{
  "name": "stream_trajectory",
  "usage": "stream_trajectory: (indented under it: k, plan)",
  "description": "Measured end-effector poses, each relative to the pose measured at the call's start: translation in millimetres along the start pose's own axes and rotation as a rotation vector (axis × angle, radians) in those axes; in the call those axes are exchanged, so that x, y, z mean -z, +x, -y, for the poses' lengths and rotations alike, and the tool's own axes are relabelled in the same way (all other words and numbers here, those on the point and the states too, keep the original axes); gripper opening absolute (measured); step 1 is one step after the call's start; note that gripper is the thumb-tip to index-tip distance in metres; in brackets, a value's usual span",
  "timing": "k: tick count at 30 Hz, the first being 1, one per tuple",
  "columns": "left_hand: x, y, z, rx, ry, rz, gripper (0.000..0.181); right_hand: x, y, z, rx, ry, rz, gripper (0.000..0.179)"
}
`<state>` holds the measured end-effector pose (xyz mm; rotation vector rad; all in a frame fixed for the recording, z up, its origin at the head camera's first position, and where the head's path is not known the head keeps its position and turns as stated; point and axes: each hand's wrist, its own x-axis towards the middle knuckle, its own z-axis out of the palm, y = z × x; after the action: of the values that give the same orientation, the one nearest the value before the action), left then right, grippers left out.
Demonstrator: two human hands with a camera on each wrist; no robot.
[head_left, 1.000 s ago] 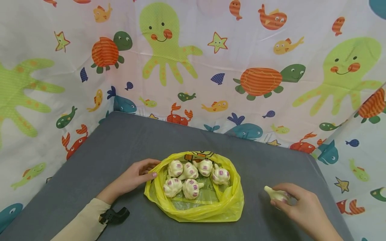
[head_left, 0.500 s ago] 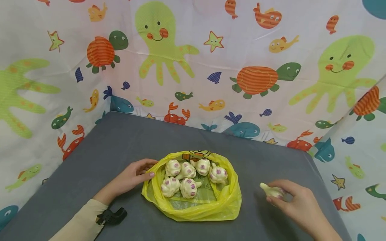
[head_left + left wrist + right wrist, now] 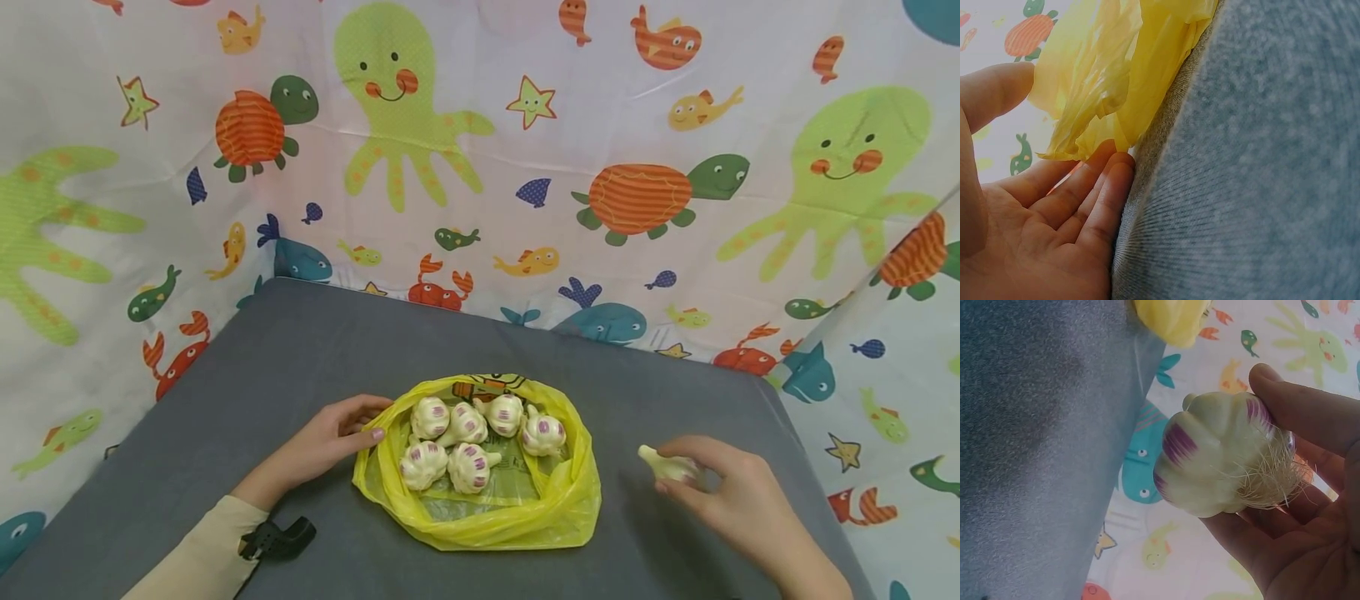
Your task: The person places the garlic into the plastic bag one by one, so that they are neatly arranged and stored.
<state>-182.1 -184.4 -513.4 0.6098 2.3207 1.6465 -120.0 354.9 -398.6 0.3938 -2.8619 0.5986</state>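
Note:
A yellow plastic bag (image 3: pixel 517 525) lies on the table with its mouth spread wide. Several garlic bulbs (image 3: pixel 470 468), whitish with purple streaks, rest inside it. At the bag's left rim is my left hand (image 3: pixel 326 446), its thumb and fingertips touching the plastic. The left wrist view shows those fingers (image 3: pixel 1063 200) nearly straight beside the yellow film. Right of the bag, my right hand (image 3: pixel 735 492) pinches another garlic bulb (image 3: pixel 673 468) between thumb and fingers. In the right wrist view this bulb (image 3: pixel 1210 450) shows stringy roots towards the palm.
The grey table (image 3: pixel 390 333) runs back to a curtain (image 3: pixel 465 100) printed with sea animals, which also closes off both sides. A black strap (image 3: pixel 277 540) sits at the left wrist over a cream sleeve (image 3: pixel 198 554).
My right hand has risen slightly with the garlic bulb and moved a little left towards the bag. The left hand stays at the rim. The whole head view has shifted slightly.

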Motion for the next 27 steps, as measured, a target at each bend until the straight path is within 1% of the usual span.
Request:
stream_trajectory:
  k: [8,16,22,27]
  plan:
    - [0.2,0.3,0.5,-0.001,0.002,-0.002,0.047,0.8,5.0,6.1,0.019,0.005,0.001,0.041]
    - [0.7,0.4,1.3,-0.004,-0.003,0.002,0.047,0.3,12.4,18.3,0.085,0.013,-0.045,0.045]
    - [0.3,0.4,2.6,-0.011,-0.001,0.006,0.046,-1.1,16.7,27.3,0.119,0.027,-0.047,0.045]
    - [0.3,0.7,2.5,-0.011,0.002,0.004,0.047,-2.7,20.7,33.6,0.163,0.042,-0.044,0.047]
